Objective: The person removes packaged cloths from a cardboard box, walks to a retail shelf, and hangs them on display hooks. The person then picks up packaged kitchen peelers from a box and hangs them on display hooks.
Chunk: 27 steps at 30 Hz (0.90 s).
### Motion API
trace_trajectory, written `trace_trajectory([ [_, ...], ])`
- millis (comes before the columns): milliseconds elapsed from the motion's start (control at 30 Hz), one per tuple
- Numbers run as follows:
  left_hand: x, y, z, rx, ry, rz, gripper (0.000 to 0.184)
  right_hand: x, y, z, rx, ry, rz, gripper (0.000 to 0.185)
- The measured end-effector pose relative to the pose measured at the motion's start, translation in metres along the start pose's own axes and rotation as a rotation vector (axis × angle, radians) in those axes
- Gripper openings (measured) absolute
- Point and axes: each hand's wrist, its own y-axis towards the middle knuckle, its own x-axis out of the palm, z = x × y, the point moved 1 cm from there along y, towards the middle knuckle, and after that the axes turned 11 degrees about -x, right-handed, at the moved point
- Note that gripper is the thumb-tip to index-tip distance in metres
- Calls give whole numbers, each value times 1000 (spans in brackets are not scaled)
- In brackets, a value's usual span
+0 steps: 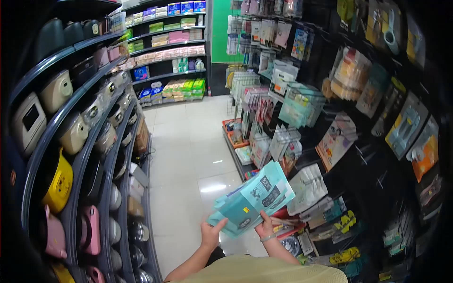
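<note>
In front of my body I hold several flat teal plastic packets [255, 200] in a tilted, overlapping stack. Dark printed labels and a small yellow sticker show on the top one. My left hand [213, 232] grips the lower left edge, thumb on top. My right hand [265, 226] pinches the lower right edge, thumb on the face and fingers hidden beneath; a bracelet circles that wrist. Just right of the stack, white packets [306, 191] hang from a rack hook. Similar teal packets [302, 106] hang higher up on the same rack.
On the left, curved shelves [78, 155] carry rice cookers [56, 89], a yellow bin [59, 181] and pink items. A tiled aisle [179, 137] runs ahead to shelves of tissue packs [177, 89]. Hooks with packaged utensils [389, 33] line the dark right wall. A low ledge [236, 151] borders the aisle.
</note>
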Motion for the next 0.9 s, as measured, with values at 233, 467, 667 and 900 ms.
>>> trace_trajectory([
  [233,4,143,43,-174,-233,-89,40,48,113,33,-187,-51,-13,41],
  [467,-6,253,82,-208,-439,-93,43,81,191,63,-125,149,82,40],
  [667,-28,378,109,-253,-621,-145,48,68,295,95,-113,160,85,46],
  [900,-10,542,173,-220,-639,-109,48,80,447,122,-144,332,26,48],
])
